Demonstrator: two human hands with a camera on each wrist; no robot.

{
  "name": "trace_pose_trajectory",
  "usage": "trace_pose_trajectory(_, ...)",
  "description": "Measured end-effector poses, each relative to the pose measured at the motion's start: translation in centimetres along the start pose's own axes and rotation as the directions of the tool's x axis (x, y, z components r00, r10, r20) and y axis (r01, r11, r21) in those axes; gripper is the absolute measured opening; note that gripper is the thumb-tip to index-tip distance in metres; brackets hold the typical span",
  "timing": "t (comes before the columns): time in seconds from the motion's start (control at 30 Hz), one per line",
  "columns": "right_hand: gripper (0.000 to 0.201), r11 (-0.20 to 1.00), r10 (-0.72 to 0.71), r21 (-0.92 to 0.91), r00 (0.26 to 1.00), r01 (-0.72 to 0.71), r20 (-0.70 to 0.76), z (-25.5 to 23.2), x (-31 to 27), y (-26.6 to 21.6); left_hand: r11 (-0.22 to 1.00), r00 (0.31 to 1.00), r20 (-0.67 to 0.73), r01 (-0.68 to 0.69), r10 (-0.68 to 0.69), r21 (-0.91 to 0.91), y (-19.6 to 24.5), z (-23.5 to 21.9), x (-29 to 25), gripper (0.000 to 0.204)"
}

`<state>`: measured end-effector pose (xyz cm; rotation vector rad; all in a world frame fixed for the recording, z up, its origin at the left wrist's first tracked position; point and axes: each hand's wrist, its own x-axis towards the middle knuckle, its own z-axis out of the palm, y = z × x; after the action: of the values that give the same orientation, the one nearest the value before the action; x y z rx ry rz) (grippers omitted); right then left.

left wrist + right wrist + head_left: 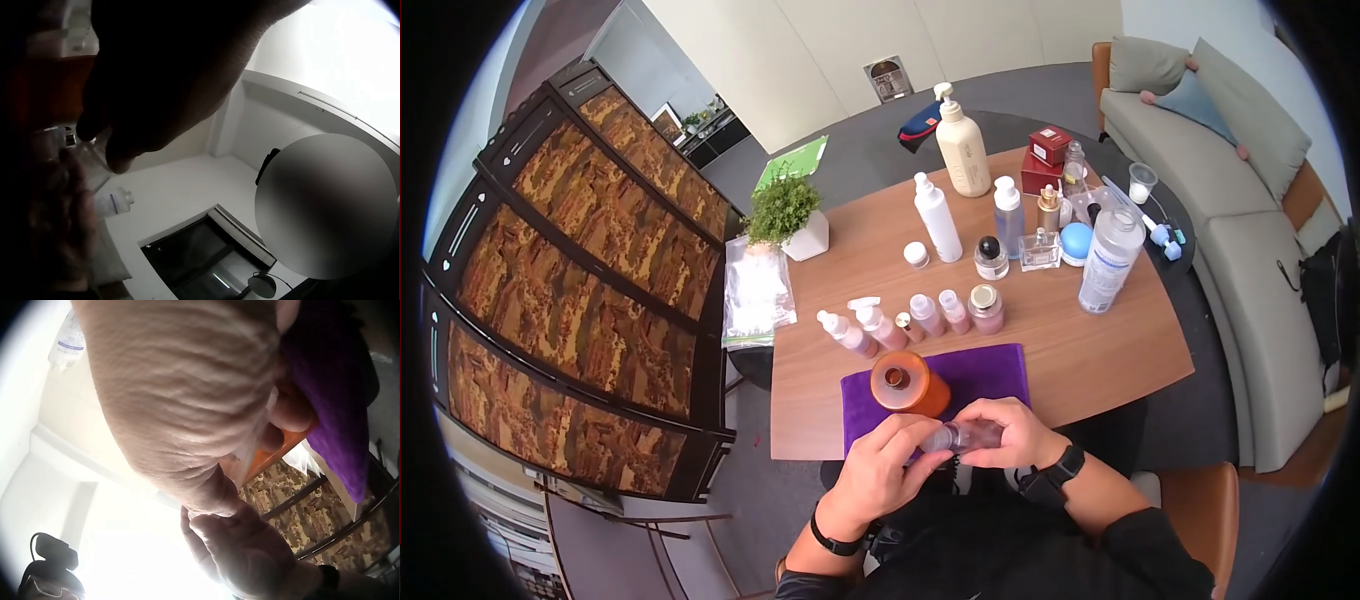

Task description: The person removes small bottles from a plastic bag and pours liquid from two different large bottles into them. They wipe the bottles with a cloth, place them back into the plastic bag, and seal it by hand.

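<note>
Both hands meet over the near edge of the purple towel [990, 370], holding a small clear bottle [980, 434] on its side. My right hand [1022, 435] grips the bottle's body, fingers over the top and thumb below. At the other end, my left hand [882, 468] pinches the bottle's clear top [941, 438] between thumb and fingers. Just beyond the hands, a large amber bottle [925, 390] with an uncapped neck stands on the towel. In the right wrist view the right hand [181, 394] hides most of the small bottle.
Several small pink-filled bottles [883, 327] stand in a row beyond the towel. Farther back are a white spray bottle [940, 220], a cream pump bottle [963, 150] and a large clear bottle [1111, 262]. A potted plant [805, 238] and plastic bags [757, 290] lie at the left edge.
</note>
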<state>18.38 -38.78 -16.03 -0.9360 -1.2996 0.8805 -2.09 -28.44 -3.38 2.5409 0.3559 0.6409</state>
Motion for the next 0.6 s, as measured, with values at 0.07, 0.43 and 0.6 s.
trace_pose_trajectory(0.07, 0.046, 1.000, -0.001, -0.029, 1.000, 0.001, 0.011, 0.0, 0.0, 0.0, 1.000, 1.000, 0.010, 0.014, -0.014, 0.000, 0.3, -0.1, -0.1, 0.040)
trace_pose_trajectory(0.43, 0.049, 0.999, -0.046, -0.019, 0.999, 0.046, 0.010, 0.0, 0.0, 0.4, 0.996, 0.994, 0.058, -0.093, 0.093, 0.004, 0.3, -1.1, -0.6, 0.063)
trace_pose_trajectory(0.6, 0.049, 1.000, -0.026, -0.002, 0.999, 0.026, 0.039, 0.0, 0.0, 0.3, 0.978, 0.993, -0.050, -0.092, 0.103, 0.189, -0.5, -0.7, -1.2, 0.061)
